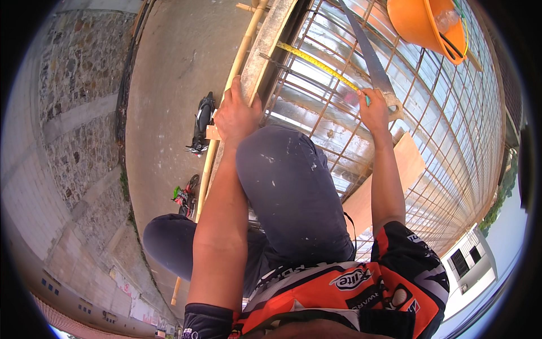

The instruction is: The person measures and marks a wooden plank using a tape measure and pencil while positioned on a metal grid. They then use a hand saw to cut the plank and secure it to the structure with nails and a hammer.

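Note:
My left hand [236, 113] is closed over the edge of a long timber board [265, 56] that runs along the side of the drop. My right hand [375, 113] grips a tape measure, with a small teal part showing between the fingers. Its yellow blade [319, 65] stretches from that hand to the inner side of the board. Beside my right hand lies a handsaw [368, 53], its wooden handle just past the fingers and its blade pointing away. Under the tape spreads a rusty steel rebar mesh [333, 107] over shiny metal sheeting.
An orange bucket [412, 25] lies tipped on the mesh at the far right. A plywood piece [389, 175] rests beside my right forearm. To the left, bamboo poles [248, 34] line the edge above a paved lane [164, 85] with two motorcycles [201, 124] and a stone wall.

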`<state>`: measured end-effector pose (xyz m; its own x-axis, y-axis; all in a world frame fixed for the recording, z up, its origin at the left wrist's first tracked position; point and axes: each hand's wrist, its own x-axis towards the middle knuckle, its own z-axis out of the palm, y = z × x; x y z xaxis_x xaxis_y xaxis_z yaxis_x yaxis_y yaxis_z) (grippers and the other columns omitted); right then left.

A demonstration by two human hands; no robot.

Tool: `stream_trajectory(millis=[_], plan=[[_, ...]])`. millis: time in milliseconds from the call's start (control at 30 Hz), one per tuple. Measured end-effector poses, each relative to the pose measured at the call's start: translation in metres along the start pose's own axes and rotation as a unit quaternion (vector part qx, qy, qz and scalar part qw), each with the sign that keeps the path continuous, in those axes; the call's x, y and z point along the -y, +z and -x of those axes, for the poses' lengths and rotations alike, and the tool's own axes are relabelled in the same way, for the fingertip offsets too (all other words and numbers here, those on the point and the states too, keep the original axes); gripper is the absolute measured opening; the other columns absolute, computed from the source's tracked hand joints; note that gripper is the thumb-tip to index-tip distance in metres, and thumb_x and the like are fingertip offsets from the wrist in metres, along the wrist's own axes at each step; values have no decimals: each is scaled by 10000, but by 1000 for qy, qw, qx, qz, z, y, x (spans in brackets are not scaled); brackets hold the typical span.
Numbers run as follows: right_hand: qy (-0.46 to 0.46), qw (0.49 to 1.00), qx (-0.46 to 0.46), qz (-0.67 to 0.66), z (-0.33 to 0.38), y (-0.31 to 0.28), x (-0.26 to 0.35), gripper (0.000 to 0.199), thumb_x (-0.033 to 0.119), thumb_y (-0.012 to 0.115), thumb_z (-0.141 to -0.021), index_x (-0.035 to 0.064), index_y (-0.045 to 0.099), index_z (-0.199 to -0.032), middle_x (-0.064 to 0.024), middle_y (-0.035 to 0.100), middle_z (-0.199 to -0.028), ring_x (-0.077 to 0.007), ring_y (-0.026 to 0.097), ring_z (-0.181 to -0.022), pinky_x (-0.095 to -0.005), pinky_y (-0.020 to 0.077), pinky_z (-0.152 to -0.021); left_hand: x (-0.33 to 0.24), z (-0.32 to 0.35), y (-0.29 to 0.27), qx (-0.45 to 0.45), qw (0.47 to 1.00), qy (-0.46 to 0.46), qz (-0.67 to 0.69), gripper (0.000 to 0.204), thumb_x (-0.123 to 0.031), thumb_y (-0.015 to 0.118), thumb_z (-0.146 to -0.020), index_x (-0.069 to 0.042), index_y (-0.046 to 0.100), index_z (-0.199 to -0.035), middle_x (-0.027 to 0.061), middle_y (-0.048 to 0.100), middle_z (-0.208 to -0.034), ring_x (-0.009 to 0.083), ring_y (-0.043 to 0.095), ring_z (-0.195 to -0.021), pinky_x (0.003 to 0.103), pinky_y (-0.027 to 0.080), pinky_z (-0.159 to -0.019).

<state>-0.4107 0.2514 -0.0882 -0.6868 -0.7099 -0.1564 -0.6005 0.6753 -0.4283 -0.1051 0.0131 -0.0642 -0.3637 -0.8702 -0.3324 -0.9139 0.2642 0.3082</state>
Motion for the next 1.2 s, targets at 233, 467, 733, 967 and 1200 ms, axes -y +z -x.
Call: stream_trajectory(millis=[233,467,733,967,1200], plan=[[2,1000,-2,-1,1,-1,2,231,300,699,-1070,82,773,-1093,-196,678,-998,-434,685,-971,-519,540,-868,-1,1,-1,3,1000,-4,4,754,-424,751,-945,-201,469,-1607,131,697,-1343,369,752,-1138,497,601,-932],[-9,1000,-7,-1,2,-4,3,220,288,701,-1068,80,769,-1089,-196,682,-1005,-436,686,-973,-515,541,-867,-2,1,-3,9,1000,-6,6,761,-428,741,-954,-188,459,-1618,143,695,-1328,381,743,-1145,512,592,-945],[-4,1000,-5,-3,3,1,-2,241,305,697,-1069,76,769,-1087,-197,684,-1017,-436,685,-993,-523,538,-885,-1,2,0,7,1000,-6,4,764,-418,742,-948,-178,469,-1620,149,693,-1296,387,747,-1108,511,591,-934],[12,1000,2,-9,3,6,-2,259,320,692,-1076,79,778,-1112,-194,689,-1027,-427,685,-1002,-515,536,-889,1,1,1,2,1000,-10,11,738,-437,735,-961,-199,476,-1610,142,704,-1321,390,752,-1114,517,602,-921],[12,1000,5,-16,4,11,-4,263,322,688,-1085,82,784,-1134,-181,684,-1009,-407,687,-982,-494,534,-869,6,1,6,-33,999,12,29,664,-415,740,-963,-208,528,-1557,147,750,-1265,389,772,-1063,520,611,-901]])
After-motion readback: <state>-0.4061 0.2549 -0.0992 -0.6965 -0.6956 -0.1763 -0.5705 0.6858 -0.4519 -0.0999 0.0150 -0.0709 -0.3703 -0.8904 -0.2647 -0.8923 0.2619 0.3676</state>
